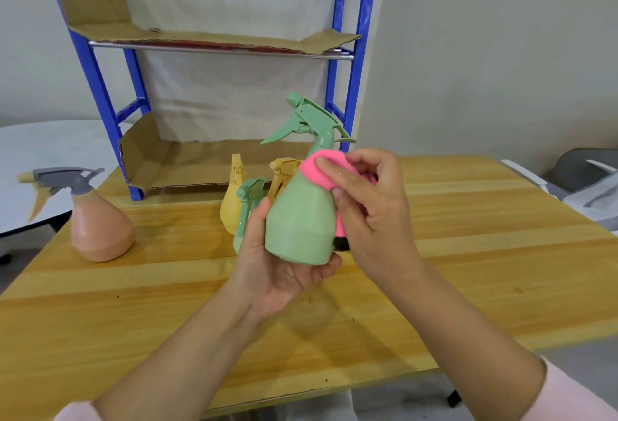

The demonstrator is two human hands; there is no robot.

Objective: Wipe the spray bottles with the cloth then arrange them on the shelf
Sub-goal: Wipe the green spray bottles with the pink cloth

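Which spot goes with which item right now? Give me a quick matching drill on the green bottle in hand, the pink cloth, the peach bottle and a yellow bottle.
Column one:
1. green spray bottle
2. pink cloth
3. peach spray bottle
4. yellow spray bottle

Column two:
A. standing alone on the left side of the table
B. standing on the table behind the raised bottle, partly hidden
C. lifted off the table, base cupped in the left hand
D. pressed to the raised bottle's shoulder by the right hand

Pairs: 1-C, 2-D, 3-A, 4-B
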